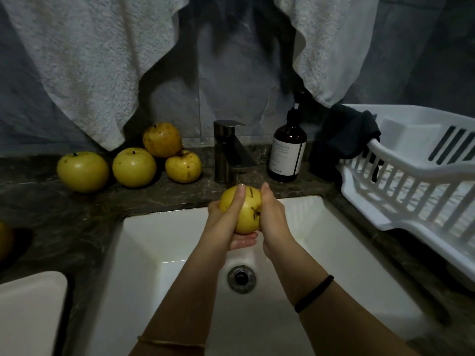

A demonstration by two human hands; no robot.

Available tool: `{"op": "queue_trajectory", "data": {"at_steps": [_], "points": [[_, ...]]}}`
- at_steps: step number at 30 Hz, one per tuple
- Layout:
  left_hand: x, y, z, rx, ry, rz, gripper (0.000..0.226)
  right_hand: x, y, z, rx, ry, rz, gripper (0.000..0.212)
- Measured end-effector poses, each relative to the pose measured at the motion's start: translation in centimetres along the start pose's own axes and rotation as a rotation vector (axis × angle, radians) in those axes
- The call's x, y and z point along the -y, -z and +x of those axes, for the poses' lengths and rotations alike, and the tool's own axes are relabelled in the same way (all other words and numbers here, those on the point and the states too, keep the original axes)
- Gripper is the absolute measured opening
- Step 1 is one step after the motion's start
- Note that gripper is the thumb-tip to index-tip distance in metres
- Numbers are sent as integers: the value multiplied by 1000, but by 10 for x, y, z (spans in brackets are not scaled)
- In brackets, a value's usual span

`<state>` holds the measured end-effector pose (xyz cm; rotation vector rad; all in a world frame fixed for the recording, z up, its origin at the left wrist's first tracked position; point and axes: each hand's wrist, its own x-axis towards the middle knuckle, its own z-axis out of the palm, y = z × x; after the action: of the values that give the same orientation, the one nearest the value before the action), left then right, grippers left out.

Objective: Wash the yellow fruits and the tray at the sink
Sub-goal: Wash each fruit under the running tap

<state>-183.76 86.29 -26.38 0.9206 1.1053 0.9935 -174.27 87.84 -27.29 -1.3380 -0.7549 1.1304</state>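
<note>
- Both grips — left hand (223,223), right hand (273,218) — curl round the smooth yellow fruit (247,214).
- We hold it beneath the dark metal tap (229,150) for rinsing.

1. The picture's left edge cuts a yellow fruit (4,240) at the worktop's (77,222) left edge.
2. The white tray (30,312) runs off the picture's bottom-left corner; I see one rounded corner.
3. I cannot read the label on the brown bottle (288,152): too small.
4. The held fruit (244,211) hides the fingers of the right hand (272,217) and most of those of the left hand (222,220).
</note>
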Motion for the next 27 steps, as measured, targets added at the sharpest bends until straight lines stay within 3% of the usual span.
{"op": "queue_trajectory", "data": {"at_steps": [4,8,16,20,24,27], "points": [[2,3,4,-18,-34,-35,67,2,-3,-3,33,65,-86,50],[4,8,10,6,-20,-86,68,-1,-3,-6,87,140,-98,41],[-3,16,14,17,87,-416,50,0,-2,-8,273,151,4,37],[-3,16,14,-12,110,-451,50,1,-1,-6,347,120,6,34],[-2,16,16,-6,90,-471,53,-1,-3,-6,354,111,-14,53],[-1,14,18,7,104,-498,50,-2,-5,-6,297,137,-82,40]]}}
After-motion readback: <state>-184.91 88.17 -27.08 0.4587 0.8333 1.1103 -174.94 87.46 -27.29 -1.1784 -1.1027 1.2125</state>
